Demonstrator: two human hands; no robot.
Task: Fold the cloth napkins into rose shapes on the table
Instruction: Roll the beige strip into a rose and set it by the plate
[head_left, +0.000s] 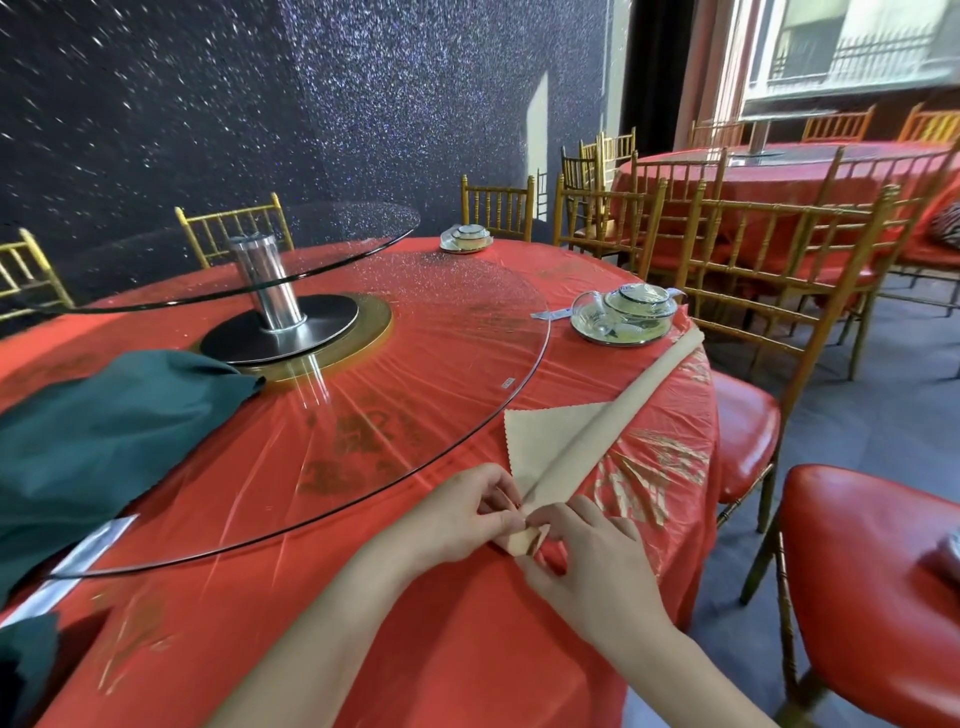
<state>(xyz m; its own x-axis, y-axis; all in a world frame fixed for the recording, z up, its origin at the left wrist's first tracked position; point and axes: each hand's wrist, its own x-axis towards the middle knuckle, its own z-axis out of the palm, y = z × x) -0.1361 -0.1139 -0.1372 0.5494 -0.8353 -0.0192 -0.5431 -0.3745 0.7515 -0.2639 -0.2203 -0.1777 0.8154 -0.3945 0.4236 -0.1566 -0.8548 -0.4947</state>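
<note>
A beige cloth napkin (587, 431) lies on the red table (363, 597) as a long rolled band with a triangular flap sticking out to its left. The band runs from my hands up and right toward the table's edge. My left hand (467, 506) pinches the band's near end from the left. Meeting it there, my right hand (587, 561) pinches the same end, where a small fold of cloth shows between my fingers.
A glass turntable (395, 415) on a metal stand (270, 296) covers the table's middle. Dark green cloth (104, 426) is heaped at the left. A wrapped place setting (626, 312) sits past the band's far end, another (466, 239) farther back. Red-seated chairs (872, 582) stand close on the right.
</note>
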